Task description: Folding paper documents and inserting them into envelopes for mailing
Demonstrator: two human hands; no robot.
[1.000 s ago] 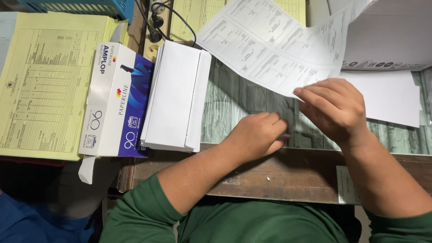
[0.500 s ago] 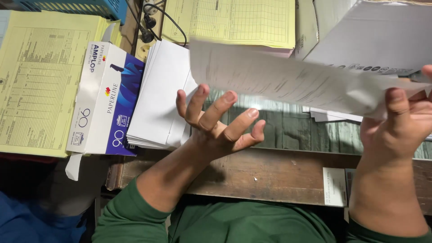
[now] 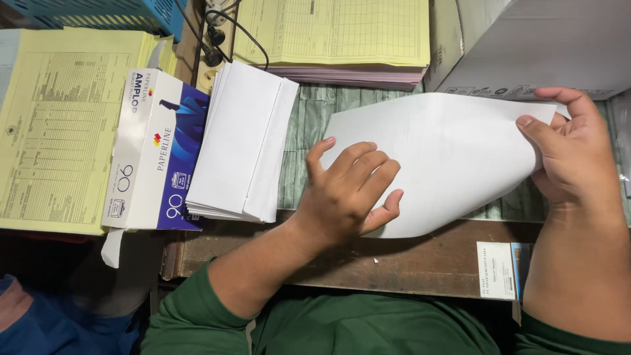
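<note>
Both hands on white sheet (image 3: 447, 158): left hand (image 3: 345, 190) flat, right hand (image 3: 572, 148) pinching edge; envelope stack (image 3: 243, 141) adjacent.

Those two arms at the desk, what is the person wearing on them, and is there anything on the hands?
Both arms wear dark green sleeves pushed up toward the elbows, leaving the forearms bare. The left hand and right hand are bare: no gloves, and no rings, watch or bracelets show. The fingernails are short and unpainted.
</note>
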